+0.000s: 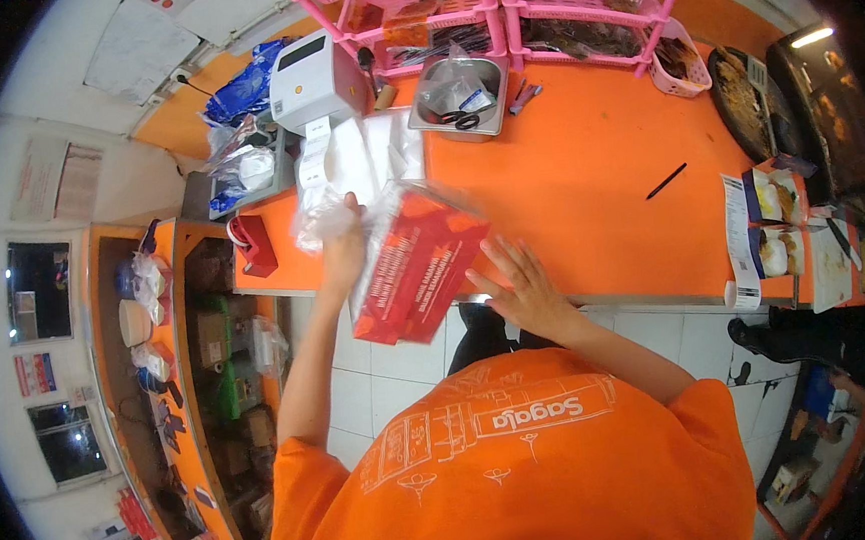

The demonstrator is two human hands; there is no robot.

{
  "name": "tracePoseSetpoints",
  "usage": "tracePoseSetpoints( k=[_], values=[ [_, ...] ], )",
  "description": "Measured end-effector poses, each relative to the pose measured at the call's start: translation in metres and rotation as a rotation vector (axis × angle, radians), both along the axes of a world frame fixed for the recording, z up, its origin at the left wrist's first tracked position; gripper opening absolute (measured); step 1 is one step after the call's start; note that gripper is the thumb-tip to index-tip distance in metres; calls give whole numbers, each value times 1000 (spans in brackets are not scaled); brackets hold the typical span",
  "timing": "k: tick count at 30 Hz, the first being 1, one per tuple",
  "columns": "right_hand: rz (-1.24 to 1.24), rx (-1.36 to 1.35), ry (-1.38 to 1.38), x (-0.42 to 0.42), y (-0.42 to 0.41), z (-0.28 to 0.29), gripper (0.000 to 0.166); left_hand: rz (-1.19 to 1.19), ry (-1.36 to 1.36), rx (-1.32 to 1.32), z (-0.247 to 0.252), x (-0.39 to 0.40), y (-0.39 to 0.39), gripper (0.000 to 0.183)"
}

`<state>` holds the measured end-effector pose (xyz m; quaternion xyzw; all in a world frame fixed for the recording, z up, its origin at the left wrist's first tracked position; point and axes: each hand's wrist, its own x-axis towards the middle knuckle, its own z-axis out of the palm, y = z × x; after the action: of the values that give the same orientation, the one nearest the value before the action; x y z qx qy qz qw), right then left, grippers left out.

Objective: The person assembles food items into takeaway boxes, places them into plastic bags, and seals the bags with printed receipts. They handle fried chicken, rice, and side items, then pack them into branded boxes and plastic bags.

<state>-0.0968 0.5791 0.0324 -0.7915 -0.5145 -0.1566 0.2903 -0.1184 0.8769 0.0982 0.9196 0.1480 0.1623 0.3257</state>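
My left hand [344,250] grips the bunched top of a clear plastic bag [324,221]. Inside the bag are red printed packages [425,270] with white writing, and they hang tilted over the front edge of the orange table [562,186]. Just right of the packages is my right hand [523,290], its fingers spread and nothing in them. Whether its fingertips brush the bag cannot be made out. Behind the bag, white paper or plastic sheets [394,145] lie on the table, partly covered. A printed label strip [317,154] runs out of a white label printer [314,82].
A red tape dispenser [252,245] stands at the left edge. Scissors [460,120] lie in a metal pan [495,92] below pink plastic racks [557,9]. Rightward are a black pen [665,181], filled food boxes [777,253] and a knife [844,243]. Another person's leg [791,343] shows at right.
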Motion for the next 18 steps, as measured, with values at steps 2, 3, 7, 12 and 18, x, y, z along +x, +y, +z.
tracePoseSetpoints(
  k=[2, 3, 7, 12, 18],
  values=[
    [-66, 70, -278, 14, 12, 10, 74, 269, 1, -909, 7, -9, 4, 18],
    [-40, 73, -266, 21, 18, 20, 78, 182, 35, -1028, 11, -14, -3, 18],
    [124, 153, -145, 39, 31, 46, 97, 59, 141, -1237, 13, -36, -29, 18],
    [230, 420, 610, 14, 43, 13, 80, -33, 64, -758, 16, -43, -39, 18],
    [391, 484, 2482, -20, 32, -38, 71, -254, 123, 253, 4, -48, -37, 17]
  ],
)
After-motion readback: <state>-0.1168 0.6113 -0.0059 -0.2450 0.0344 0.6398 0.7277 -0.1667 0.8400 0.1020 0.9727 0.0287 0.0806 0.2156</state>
